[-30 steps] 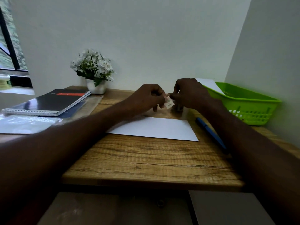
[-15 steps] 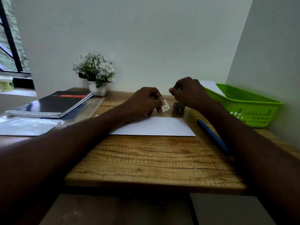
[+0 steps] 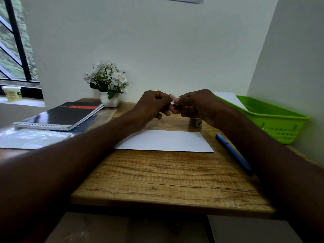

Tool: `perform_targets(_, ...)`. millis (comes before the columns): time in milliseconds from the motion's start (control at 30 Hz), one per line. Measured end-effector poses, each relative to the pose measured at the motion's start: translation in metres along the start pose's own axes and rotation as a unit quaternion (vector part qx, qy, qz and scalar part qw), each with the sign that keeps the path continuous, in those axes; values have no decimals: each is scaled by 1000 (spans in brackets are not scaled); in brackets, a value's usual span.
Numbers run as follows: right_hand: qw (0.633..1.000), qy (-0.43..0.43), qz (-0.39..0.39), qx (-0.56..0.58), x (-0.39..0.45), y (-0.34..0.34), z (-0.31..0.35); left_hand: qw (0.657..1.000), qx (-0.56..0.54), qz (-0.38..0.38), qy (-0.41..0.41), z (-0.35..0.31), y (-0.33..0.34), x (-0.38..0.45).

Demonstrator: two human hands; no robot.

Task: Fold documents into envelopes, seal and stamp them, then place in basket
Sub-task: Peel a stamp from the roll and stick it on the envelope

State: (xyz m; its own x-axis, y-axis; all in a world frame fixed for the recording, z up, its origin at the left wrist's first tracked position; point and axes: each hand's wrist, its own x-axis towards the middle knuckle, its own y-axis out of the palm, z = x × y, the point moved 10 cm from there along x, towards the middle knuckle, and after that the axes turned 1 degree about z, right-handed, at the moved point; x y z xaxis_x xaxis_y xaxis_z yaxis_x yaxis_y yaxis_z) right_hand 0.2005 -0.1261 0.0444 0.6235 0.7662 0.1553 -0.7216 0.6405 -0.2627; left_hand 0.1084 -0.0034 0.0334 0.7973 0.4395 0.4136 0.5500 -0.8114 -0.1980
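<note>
Envelope (image 3: 164, 141) lies flat at table (image 3: 157, 181) centre; basket (image 3: 273, 120) stands at 2 o'clock. Beyond, left hand (image 3: 152, 106) and right hand (image 3: 196, 104) meet, fingertips pinching a small stamp (image 3: 173, 100). Stamping step; next, probably press it onto an envelope corner.

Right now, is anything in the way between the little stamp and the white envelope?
Nothing visible. Both hands pinch the stamp above the desk; the envelope lies bare just below, nearer the person.
</note>
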Motion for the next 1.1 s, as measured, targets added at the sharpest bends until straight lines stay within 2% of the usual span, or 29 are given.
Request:
perform_targets(167,999,17,11,42,3,5,-3,999,-20,-43,-1,1,-11,0)
perform_targets(300,998,15,-2,57,5,4,-4,995,-89,-18,-49,7,-9,1)
perform_targets(467,1000,14,7,25,3,6,-3,1000,-13,1,-22,3,-4,-3)
perform_targets(667,999,-6,-24,40,2,3,3,996,-51,-41,-69,7,-15,-5)
perform_targets(867,998,-9,-24,53,3,3,4,992,-58,-100,-48,-4,-22,-7)
perform_targets(1100,998,-19,-34,52,-1,3,7,992,-36,-102,-62,-2,-26,-6)
